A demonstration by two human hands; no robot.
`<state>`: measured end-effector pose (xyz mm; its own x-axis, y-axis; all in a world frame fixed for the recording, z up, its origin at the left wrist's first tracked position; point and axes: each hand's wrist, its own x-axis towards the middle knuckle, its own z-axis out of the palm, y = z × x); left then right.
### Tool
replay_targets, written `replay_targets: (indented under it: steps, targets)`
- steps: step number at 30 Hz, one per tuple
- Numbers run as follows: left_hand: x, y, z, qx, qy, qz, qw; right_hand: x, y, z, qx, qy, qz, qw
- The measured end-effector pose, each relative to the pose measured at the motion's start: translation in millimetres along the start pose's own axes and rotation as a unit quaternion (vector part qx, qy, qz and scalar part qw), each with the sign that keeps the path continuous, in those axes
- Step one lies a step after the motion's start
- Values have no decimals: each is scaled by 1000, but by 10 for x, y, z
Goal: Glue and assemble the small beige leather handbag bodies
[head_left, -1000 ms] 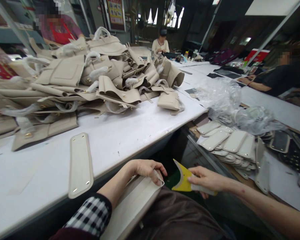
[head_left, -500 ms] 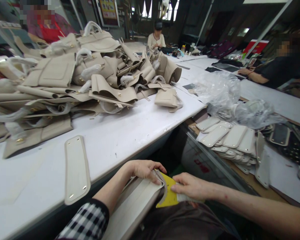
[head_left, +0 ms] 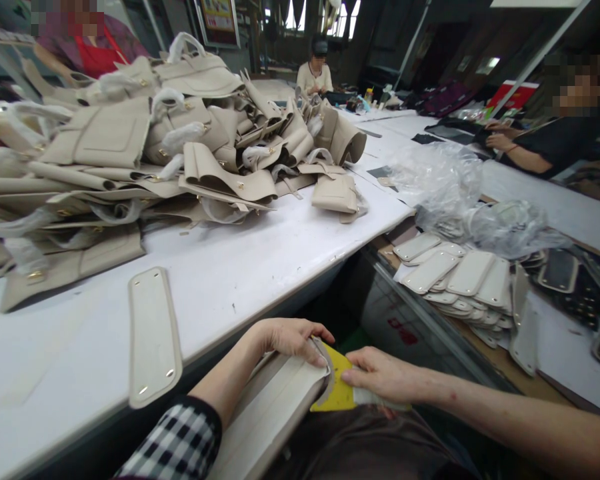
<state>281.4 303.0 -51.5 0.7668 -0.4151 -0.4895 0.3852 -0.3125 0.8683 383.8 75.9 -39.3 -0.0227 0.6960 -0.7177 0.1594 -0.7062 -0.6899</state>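
Across my lap lies a beige bag piece (head_left: 260, 413), its pale lining side facing up. My left hand (head_left: 293, 341) is closed around its far end, thumb on top and fingers over the edge. My right hand (head_left: 380, 375) grips a flat yellow scraper (head_left: 339, 380) with a whitish wrapped handle. The scraper's blade rests against the curled end of the bag piece, partly tucked behind its edge. On the table to the left lies a pale bag base panel (head_left: 154, 333) with metal studs at its corners.
A large heap of beige bag bodies (head_left: 110, 133) covers the white table (head_left: 280, 267). At right, several stacked base panels (head_left: 473, 273) lie beside clear plastic bags (head_left: 445, 180). Co-workers sit at the far end (head_left: 316, 77), the right (head_left: 535, 150) and the back left (head_left: 95, 50).
My hands, the scraper and the bag piece stay almost in place. The co-worker on the right has raised their hands a little. The view has shifted slightly.
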Motion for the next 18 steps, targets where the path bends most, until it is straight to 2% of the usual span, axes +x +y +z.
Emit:
replay_targets:
  steps: [4, 8, 18]
  targets:
    - [-28, 58, -6, 19, 5, -6, 1000, -7, -32, 77, 40, -9, 31, 999]
    - [-19, 44, 9, 0, 13, -2, 1000, -4, -49, 161, 73, 6, 59, 996]
    - [73, -93, 58, -76, 12, 11, 997, 33, 27, 338, 149, 13, 36, 988]
